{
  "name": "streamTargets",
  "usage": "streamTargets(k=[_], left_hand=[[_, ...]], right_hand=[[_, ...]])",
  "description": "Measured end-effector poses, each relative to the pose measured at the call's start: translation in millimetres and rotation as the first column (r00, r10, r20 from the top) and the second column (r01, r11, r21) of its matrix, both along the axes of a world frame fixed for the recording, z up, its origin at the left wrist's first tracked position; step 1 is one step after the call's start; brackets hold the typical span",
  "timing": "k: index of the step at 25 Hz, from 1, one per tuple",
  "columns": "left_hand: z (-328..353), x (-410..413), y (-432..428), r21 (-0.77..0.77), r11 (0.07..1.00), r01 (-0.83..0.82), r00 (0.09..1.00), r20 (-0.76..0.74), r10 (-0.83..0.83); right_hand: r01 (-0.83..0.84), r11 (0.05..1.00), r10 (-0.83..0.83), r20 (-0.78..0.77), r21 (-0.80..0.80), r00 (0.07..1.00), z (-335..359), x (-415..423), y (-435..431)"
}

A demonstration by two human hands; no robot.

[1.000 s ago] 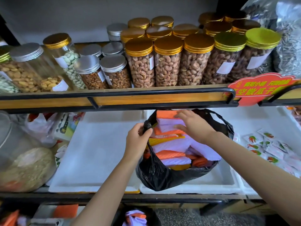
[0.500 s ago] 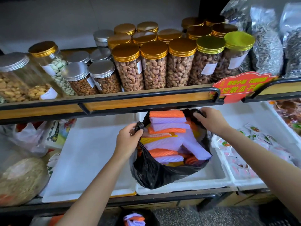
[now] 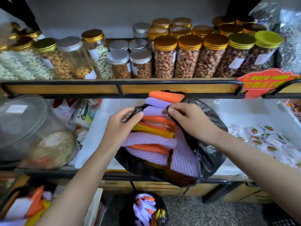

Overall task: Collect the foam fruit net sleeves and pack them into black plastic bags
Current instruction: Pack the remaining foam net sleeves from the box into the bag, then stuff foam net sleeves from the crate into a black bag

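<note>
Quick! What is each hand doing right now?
Left hand: closed, pinching a handle of the black bag.
Right hand: closed, pinching the black bag's opposite edge.

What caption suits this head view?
Left hand and right hand pinch a black bag stuffed with foam sleeves, below nut jars.

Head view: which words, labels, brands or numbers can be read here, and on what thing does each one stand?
"空散瓜子": large characters on the red sign at the shelf rail; the rail cuts off the start of the line.
Small yellow line above it on that sign: too blurred to read.
White jar labels: no legible print.
Sachets at right: print too small to read.
Printed bag at left: too blurred to read.
</note>
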State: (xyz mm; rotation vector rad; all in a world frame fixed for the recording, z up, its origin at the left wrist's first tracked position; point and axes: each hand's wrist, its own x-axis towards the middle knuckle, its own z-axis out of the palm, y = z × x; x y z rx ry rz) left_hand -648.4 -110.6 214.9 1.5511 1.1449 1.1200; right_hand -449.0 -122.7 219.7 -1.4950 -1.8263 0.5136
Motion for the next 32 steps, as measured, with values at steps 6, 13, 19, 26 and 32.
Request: streamTargets(k=[6,13,19,26,32], left_hand=[[-62,-68,-47,-0.026,0.997,-0.072,0.975,-0.213,0.065],[-130,-117,-87,-0.316,0.917,-0.244,0.964,-0.179,0.195],[-141,-147,-115,-0.489,0.855,-0.176,0.981,-0.015,0.193],[-140,-159,-137,-0.611,0.791,-0.034,0.977,0.145,0.154],[-132,-155,-136,-0.652,0.758,-0.023,0.917,0.288,0.276]], right_hand=[[-0.131,0.978,0.091,-0.229,-0.164,0.969,-55,-83,-42],[-0.122,0.959,0.070,-0.203,-0.257,0.977,-136,-179,-78],[-0.125,0.928,0.047,-0.222,-0.350,0.974,-167,-207,-96],[-0.382,0.847,0.192,-0.456,-0.370,0.869,-177,-213,-109],[-0.377,0.835,0.195,-0.427,-0.400,0.883,-176,-206,-99]])
